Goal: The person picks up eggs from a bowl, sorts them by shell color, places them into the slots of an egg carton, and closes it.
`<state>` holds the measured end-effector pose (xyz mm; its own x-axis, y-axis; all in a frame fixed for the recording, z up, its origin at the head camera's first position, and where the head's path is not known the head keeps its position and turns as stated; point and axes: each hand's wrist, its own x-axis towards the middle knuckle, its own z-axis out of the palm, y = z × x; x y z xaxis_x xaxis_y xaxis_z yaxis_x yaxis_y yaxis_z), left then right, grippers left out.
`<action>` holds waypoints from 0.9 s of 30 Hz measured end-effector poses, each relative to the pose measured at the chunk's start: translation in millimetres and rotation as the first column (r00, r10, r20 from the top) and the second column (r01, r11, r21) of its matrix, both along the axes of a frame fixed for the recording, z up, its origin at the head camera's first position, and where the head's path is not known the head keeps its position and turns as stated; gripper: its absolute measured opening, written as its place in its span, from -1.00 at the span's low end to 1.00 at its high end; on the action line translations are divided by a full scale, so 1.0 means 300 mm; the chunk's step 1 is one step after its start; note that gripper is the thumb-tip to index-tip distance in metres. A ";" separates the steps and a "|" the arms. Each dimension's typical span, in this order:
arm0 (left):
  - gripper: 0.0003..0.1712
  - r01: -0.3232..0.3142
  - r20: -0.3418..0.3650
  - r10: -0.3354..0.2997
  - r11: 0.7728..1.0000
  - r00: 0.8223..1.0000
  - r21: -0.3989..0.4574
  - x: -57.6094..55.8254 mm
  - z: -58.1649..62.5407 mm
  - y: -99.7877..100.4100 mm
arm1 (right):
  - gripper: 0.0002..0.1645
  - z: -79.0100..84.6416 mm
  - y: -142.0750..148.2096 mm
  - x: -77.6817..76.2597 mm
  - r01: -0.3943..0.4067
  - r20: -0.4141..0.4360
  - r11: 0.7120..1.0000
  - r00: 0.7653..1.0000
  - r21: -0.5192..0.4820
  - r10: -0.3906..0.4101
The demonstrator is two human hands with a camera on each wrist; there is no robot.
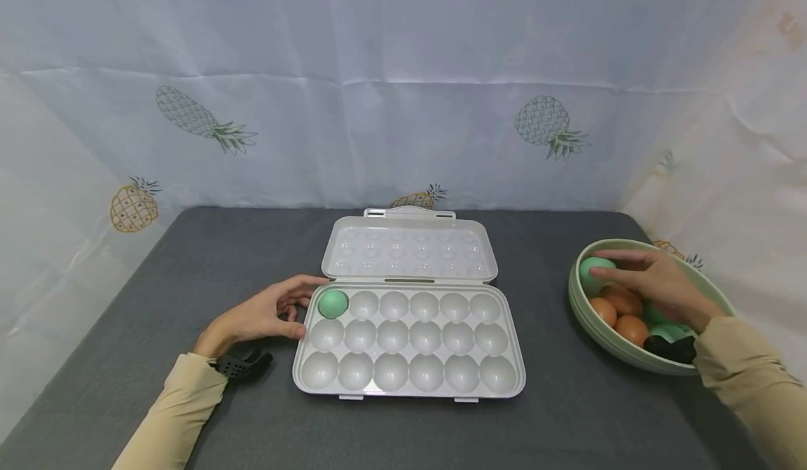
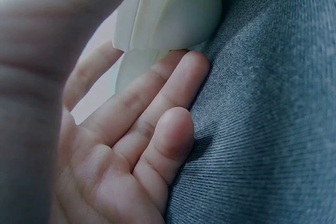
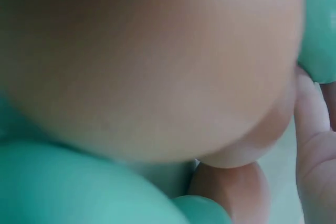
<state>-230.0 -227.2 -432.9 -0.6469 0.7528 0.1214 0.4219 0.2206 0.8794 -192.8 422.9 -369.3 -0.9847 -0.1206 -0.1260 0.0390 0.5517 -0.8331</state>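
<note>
A white egg tray (image 1: pixel 408 339) lies with its clear lid (image 1: pixel 410 249) folded back. One green egg (image 1: pixel 333 304) sits in its far-left cup. My left hand (image 1: pixel 267 310) rests against the tray's left side, thumb and forefinger touching the edge; in the left wrist view its other fingers (image 2: pixel 173 135) bend loosely beside the tray wall (image 2: pixel 184 17). Over at the right, my right hand (image 1: pixel 665 284) reaches into a pale green bowl (image 1: pixel 576 302) and pinches a green egg (image 1: pixel 592 274) between thumb and fingers. Brown eggs (image 1: pixel 632 330) and more green ones (image 3: pixel 79 187) lie below it.
A black band (image 1: pixel 242 363) circles the left wrist, and another dark strap (image 1: pixel 671 349) shows at the right wrist over the bowl. Grey cloth (image 1: pixel 252 428) covers the table. A pineapple-print curtain (image 1: pixel 378 134) hangs behind it.
</note>
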 end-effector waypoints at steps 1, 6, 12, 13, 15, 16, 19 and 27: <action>-0.11 0.001 -0.001 -0.001 1.000 1.000 0.001 0.000 0.002 0.000 | -0.43 0.005 -0.001 0.000 0.008 -0.011 1.000 1.000 0.001 -0.008; -0.11 0.004 -0.002 -0.004 1.000 1.000 0.004 0.002 0.007 0.001 | -0.43 0.038 -0.008 -0.001 0.033 -0.021 0.999 0.999 -0.032 -0.034; -0.11 0.006 0.008 -0.006 1.000 1.000 0.004 0.002 0.005 0.004 | -0.40 0.078 -0.032 0.005 0.101 0.003 0.995 0.995 -0.011 -0.101; -0.11 0.005 0.009 -0.005 1.000 1.000 0.003 0.002 0.004 0.005 | -0.40 0.083 -0.039 0.006 0.108 0.000 0.994 0.994 -0.007 -0.108; -0.11 0.002 0.012 -0.002 1.000 1.000 0.001 0.002 0.004 0.006 | -0.38 0.095 -0.054 0.006 0.112 -0.007 0.994 0.994 -0.002 -0.112; -0.11 0.001 0.011 -0.001 1.000 1.000 0.000 0.002 0.005 0.006 | -0.37 0.100 -0.062 0.006 0.111 -0.011 0.994 0.994 -0.001 -0.111; -0.11 -0.004 0.012 0.004 1.000 1.000 -0.004 0.004 0.008 0.007 | -0.38 0.112 -0.082 0.004 0.101 -0.018 0.995 0.995 -0.025 -0.102; -0.11 -0.005 0.009 0.005 1.000 1.000 -0.005 0.004 0.012 0.003 | -0.42 0.148 -0.144 -0.009 0.085 -0.013 0.986 0.996 -0.143 -0.088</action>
